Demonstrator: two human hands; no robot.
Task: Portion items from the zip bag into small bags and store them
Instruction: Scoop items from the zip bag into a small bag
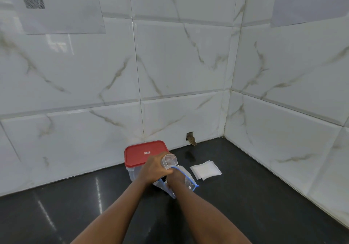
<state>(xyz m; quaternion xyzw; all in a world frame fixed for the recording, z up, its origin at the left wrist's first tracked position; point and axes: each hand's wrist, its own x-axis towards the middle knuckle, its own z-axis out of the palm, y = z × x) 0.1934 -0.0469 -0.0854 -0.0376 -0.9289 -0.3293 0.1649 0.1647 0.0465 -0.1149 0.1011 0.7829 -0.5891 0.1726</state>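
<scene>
Working over a black glossy countertop (75, 206) in a marble-tiled corner, just in front of a red-lidded container (145, 152). Gripping a small clear bag (169, 161) in the left hand (154, 168), fingers curled round it, forearm reaching forward. Plunging the right hand (176, 176) into the zip bag (190, 183) resting on the counter - fingers hidden, not showing whether curled or straight. Leaving a stack of small bags (205, 170) flat at the right - untouched.

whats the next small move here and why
Probably draw the right hand out of the zip bag with a portion and drop it into the small bag. The left hand grips that bag with its mouth open just above. Whether the right hand already holds anything is hidden inside the zip bag.
</scene>
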